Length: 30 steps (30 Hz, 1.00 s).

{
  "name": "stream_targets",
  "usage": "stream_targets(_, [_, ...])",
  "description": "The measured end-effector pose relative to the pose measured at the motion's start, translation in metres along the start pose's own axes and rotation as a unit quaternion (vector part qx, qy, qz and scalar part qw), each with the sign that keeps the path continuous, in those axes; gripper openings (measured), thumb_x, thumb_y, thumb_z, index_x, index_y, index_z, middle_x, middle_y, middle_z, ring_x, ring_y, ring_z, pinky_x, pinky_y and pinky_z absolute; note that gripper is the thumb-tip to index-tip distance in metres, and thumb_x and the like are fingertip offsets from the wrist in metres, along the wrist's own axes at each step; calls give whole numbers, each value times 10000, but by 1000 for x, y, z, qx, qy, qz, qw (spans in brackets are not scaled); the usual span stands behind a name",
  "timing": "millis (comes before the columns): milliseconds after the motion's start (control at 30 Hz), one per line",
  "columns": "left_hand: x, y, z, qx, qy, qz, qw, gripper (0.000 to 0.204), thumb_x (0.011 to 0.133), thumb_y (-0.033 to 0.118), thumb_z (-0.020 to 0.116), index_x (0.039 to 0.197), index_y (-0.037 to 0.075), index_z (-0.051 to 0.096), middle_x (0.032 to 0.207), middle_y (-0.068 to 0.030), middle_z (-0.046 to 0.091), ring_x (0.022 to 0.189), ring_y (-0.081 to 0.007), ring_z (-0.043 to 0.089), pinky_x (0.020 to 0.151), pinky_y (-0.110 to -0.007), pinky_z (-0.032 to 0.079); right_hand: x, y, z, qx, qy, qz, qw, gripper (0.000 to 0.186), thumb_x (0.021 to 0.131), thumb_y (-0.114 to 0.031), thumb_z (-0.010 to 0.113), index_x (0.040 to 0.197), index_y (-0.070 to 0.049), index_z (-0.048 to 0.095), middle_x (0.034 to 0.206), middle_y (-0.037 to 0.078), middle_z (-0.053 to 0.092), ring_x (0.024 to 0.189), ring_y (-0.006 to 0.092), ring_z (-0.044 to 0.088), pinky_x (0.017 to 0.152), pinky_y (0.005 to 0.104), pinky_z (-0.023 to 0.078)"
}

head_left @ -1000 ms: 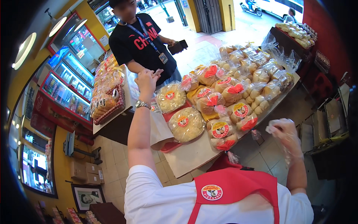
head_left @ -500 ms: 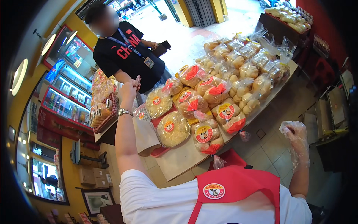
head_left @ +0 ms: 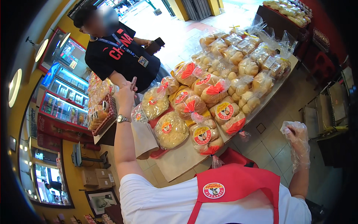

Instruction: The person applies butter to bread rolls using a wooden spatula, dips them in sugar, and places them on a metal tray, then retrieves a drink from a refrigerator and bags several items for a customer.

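Yellow walls and a tiled floor (head_left: 268, 156) surround you in the head view, with lit glass-door fridges (head_left: 65, 107) well off to the left of your left hand. Your left hand (head_left: 125, 96), bare above a metal wristwatch (head_left: 123, 118), stretches forward to meet the hand of a person in a black T-shirt (head_left: 100, 59). A narrow pinkish tip (head_left: 133, 83) sticks up where the two hands meet; it is too small to tell whether it is a finger or something held, so you can't tell whether your fingers pinch anything. Ahead and to the right of that hand, the person's other hand holds a dark wallet-like item (head_left: 153, 46). A basket with a red checked rim (head_left: 109, 115) sits to its left. On your near side of it, a paper bag (head_left: 144, 140) lies at the edge of the counter (head_left: 175, 164); to its right are two flat round wrapped breads (head_left: 171, 129).

Your right hand (head_left: 295, 135), in a clear plastic glove, hovers off the counter's right side, fingers bent inward; whether they grip anything is unclear. Well to its left stand red-tied bags of rolls (head_left: 226, 114).
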State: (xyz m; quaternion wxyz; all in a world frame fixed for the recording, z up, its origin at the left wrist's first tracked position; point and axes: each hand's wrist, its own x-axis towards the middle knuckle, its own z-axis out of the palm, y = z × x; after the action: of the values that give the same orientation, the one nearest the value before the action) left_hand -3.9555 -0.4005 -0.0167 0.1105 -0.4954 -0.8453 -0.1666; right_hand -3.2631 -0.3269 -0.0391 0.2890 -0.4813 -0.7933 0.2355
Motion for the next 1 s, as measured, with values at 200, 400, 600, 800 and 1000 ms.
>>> stream_targets(200, [10,95,-15,-77,114,86,987,276,878,-29,546,1134,9,643,815,-70,698,675,-133,668,619,-269,547,-3,14,-19,-60,38,-52,996,173,775,-236,650,774,-64,665,705,132,592,689,322,562,651,433,415])
stream_targets(400, [54,202,-29,-235,201,199,930,182,828,-37,595,1000,2,641,822,-90,665,749,-185,621,667,-305,495,14,66,-79,-66,-19,-50,996,314,883,-365,568,776,-73,615,783,156,602,847,356,588,756,462,455])
stream_targets(600, [103,556,21,-339,115,446,820,112,762,-70,630,856,-10,632,803,-99,629,780,-211,579,703,-318,456,-55,177,-199,-120,120,33,985,236,865,-294,618,919,-70,668,785,130,615,797,321,601,712,425,458])
stream_targets(800, [12,942,19,-382,129,617,676,89,742,-42,658,810,16,658,716,-111,606,708,-257,575,678,-341,447,-123,319,-324,-209,290,84,930,235,857,-286,640,917,-60,662,797,145,638,786,335,615,729,445,467])
stream_targets(1000, [-94,1333,38,-473,24,710,521,121,787,138,692,828,27,665,685,-152,625,636,-280,643,599,-359,480,-209,411,-458,-174,389,262,866,219,812,-237,694,915,-43,702,799,144,655,746,311,627,688,419,478])
